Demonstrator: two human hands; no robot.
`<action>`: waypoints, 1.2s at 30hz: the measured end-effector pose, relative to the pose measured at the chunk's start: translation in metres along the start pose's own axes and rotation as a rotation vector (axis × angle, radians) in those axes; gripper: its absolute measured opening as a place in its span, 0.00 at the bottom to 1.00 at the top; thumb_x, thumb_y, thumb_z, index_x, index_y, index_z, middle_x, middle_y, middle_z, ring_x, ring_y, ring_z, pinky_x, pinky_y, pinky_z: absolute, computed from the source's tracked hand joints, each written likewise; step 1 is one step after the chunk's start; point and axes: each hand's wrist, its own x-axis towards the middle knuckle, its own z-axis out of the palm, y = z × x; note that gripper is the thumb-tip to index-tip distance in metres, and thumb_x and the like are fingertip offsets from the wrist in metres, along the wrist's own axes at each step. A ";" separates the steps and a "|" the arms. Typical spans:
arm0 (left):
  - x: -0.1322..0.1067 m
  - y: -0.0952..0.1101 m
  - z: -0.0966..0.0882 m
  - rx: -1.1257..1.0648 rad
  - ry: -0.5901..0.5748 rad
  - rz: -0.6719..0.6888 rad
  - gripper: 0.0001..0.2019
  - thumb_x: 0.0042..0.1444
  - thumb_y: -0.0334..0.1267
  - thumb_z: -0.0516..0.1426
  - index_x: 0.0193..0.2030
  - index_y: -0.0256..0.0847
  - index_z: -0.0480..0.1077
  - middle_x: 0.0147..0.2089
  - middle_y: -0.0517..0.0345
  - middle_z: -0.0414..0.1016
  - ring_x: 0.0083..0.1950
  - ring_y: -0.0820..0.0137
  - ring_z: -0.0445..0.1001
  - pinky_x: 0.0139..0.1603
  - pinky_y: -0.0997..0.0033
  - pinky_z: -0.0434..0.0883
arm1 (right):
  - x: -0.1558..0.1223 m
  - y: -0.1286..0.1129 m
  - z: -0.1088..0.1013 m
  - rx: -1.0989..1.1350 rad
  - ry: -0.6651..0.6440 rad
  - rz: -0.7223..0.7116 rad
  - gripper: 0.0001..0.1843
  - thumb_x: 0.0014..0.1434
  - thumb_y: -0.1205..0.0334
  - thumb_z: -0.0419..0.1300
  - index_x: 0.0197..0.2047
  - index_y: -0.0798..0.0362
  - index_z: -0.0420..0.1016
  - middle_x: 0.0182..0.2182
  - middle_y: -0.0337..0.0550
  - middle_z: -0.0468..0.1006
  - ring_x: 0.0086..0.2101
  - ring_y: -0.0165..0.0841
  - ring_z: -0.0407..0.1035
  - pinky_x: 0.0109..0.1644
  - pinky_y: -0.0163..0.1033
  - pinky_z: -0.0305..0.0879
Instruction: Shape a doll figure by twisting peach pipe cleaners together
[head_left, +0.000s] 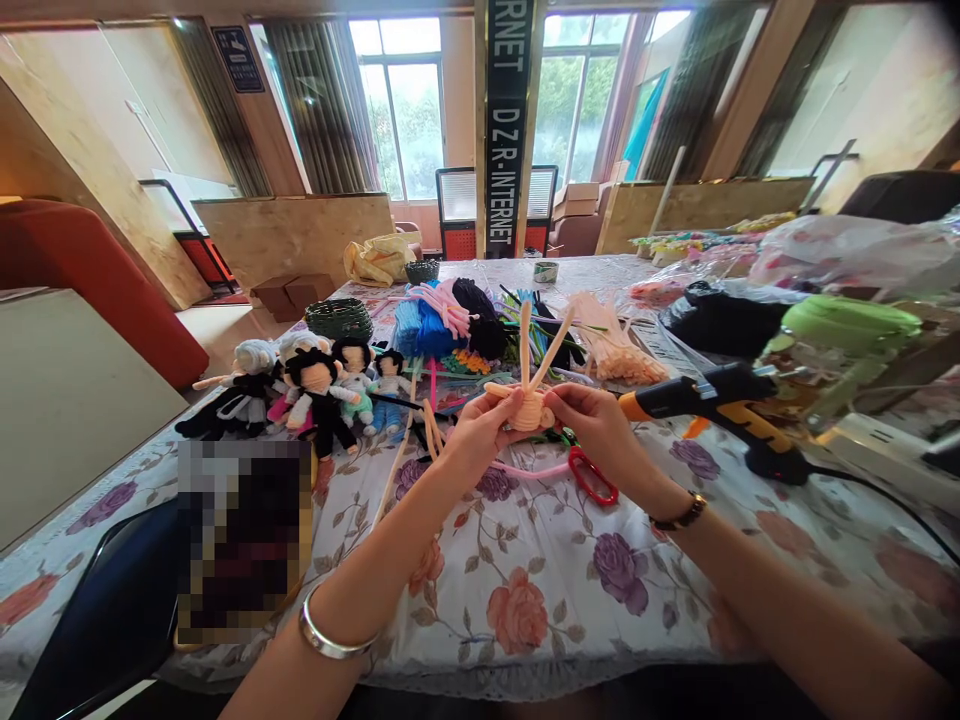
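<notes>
Both hands hold a peach pipe-cleaner coil (525,408) above the flowered tablecloth (525,570). My left hand (472,432) pinches its left side, fingers closed. My right hand (592,425) grips its right end, fingers closed too. Two loose peach stems rise from the coil in a V. Red-handled scissors (592,478) lie just below my right hand. A pink pipe cleaner lies on the cloth beside them.
Several small pipe-cleaner dolls (315,395) stand at the left. Bundles of coloured pipe cleaners (450,320) and a dark wicker basket (339,318) lie further back. An orange and black glue gun (720,405) rests at the right, its cord trailing off. Plastic bags crowd the far right.
</notes>
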 end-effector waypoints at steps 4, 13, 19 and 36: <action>0.003 -0.001 -0.004 0.048 0.005 0.067 0.17 0.39 0.44 0.67 0.32 0.33 0.74 0.32 0.56 0.75 0.32 0.72 0.73 0.37 0.68 0.73 | 0.001 0.002 -0.001 0.001 0.059 -0.014 0.19 0.53 0.45 0.59 0.32 0.55 0.73 0.23 0.37 0.70 0.25 0.27 0.61 0.29 0.34 0.57; 0.005 0.000 -0.010 0.340 0.025 0.141 0.14 0.44 0.45 0.64 0.27 0.35 0.72 0.25 0.63 0.64 0.27 0.80 0.61 0.27 0.80 0.59 | 0.002 -0.006 -0.002 0.206 0.081 0.029 0.16 0.50 0.48 0.63 0.34 0.53 0.76 0.31 0.39 0.76 0.29 0.27 0.65 0.36 0.35 0.64; 0.004 0.003 -0.009 0.449 0.038 0.156 0.17 0.42 0.45 0.64 0.19 0.35 0.64 0.22 0.64 0.57 0.24 0.80 0.55 0.24 0.76 0.53 | -0.002 -0.009 0.002 0.273 0.129 0.043 0.14 0.49 0.52 0.66 0.35 0.53 0.78 0.34 0.41 0.79 0.30 0.26 0.67 0.38 0.35 0.65; 0.001 0.008 -0.002 0.307 0.193 0.203 0.15 0.38 0.44 0.64 0.18 0.36 0.65 0.19 0.66 0.56 0.21 0.81 0.54 0.22 0.75 0.50 | -0.002 -0.003 0.003 0.372 0.062 -0.016 0.11 0.50 0.54 0.66 0.31 0.53 0.76 0.34 0.41 0.79 0.31 0.29 0.72 0.39 0.38 0.72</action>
